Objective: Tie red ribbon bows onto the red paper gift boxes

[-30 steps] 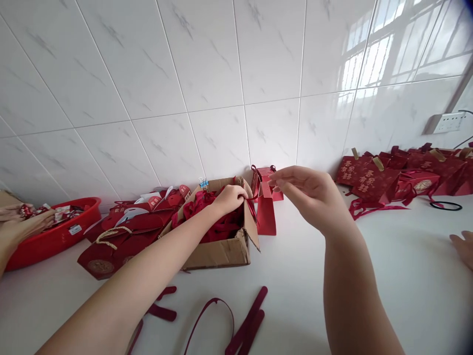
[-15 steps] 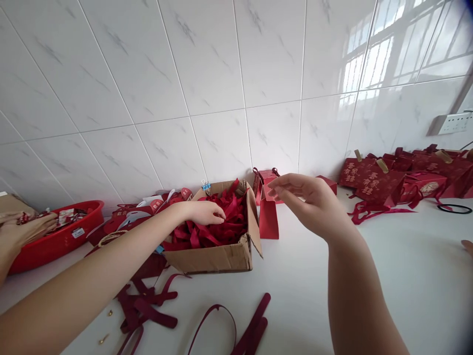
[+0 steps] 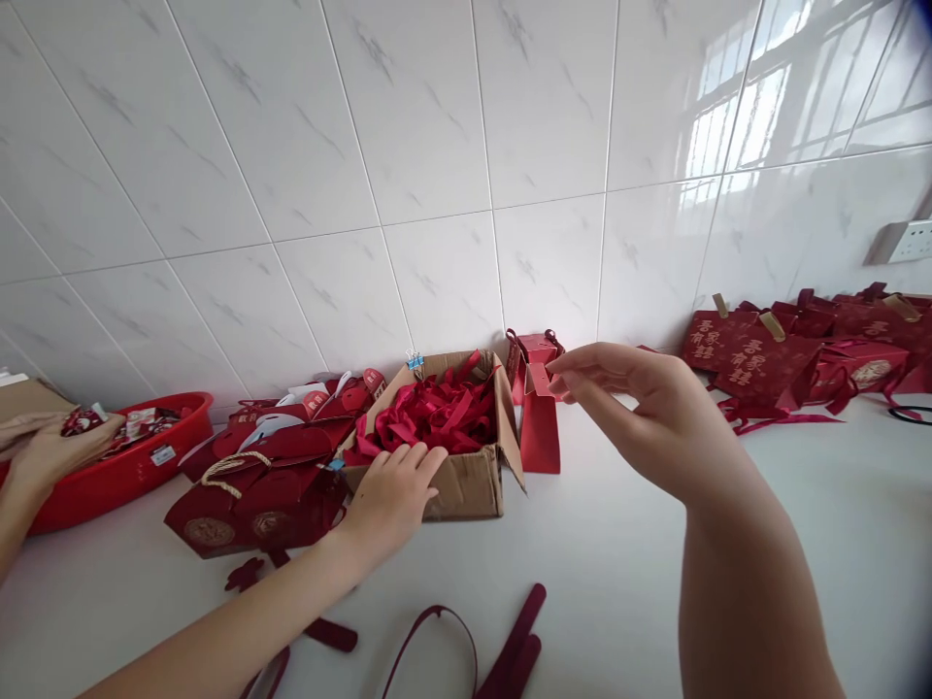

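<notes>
My left hand [image 3: 397, 490] lies palm down at the front left of a cardboard box [image 3: 466, 485], its fingers bent over the top edge and the thumb against the outer side. Inside that box is a heap of red ribbons [image 3: 444, 417]. My right hand [image 3: 630, 413] is raised to the right of it, thumb and fingertips pinched at the upper flap of a narrow red gift box [image 3: 540, 432]; the exact contact is partly hidden. Behind stands another red gift box with ribbon bows [image 3: 537, 342].
At left, another person's hands [image 3: 62, 451] hold small packets over a red basin [image 3: 193, 413]. Red boxes with rope handles [image 3: 251, 510] stand beside the cardboard box. Dark red straps [image 3: 510, 650] lie in front. More red gift bags [image 3: 757, 359] line the wall at right.
My left hand has come from above the ribbons to the box's front edge, and the cardboard box sits slightly farther back. My right hand has shifted slightly right.
</notes>
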### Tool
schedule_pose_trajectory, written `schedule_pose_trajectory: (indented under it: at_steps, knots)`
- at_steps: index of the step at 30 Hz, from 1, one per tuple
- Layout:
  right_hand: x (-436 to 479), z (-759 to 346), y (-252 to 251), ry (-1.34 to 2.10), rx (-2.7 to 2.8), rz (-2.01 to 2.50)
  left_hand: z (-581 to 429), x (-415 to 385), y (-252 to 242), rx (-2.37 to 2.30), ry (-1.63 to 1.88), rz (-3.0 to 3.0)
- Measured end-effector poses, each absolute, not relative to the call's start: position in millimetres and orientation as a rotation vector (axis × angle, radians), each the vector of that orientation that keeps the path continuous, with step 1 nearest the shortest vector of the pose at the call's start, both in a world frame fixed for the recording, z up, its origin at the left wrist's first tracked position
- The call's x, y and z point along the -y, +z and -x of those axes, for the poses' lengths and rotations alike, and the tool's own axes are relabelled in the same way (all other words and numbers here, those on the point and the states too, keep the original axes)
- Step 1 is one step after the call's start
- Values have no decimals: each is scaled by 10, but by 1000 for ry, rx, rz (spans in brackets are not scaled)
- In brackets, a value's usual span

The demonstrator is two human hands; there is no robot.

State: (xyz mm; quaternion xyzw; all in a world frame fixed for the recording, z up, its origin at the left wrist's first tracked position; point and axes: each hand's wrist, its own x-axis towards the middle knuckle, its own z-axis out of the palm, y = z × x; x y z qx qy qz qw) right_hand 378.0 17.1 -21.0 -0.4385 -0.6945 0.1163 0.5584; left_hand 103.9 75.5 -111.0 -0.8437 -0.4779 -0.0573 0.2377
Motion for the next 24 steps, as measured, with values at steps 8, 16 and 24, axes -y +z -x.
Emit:
schedule_pose_trajectory:
  at_steps: [8,16,24]
  knots:
    - [-108,-3790,-195,218,1612,1063,-1194,-1272,-1012,1299,-268,2276]
    - [-30,-3803,-179,193,1608,1086,-1231,-717,-1024,1369,-416,2292]
    - [110,-3631,-147,158,1821,1012,-726,668,-1190,1554,-142,2789]
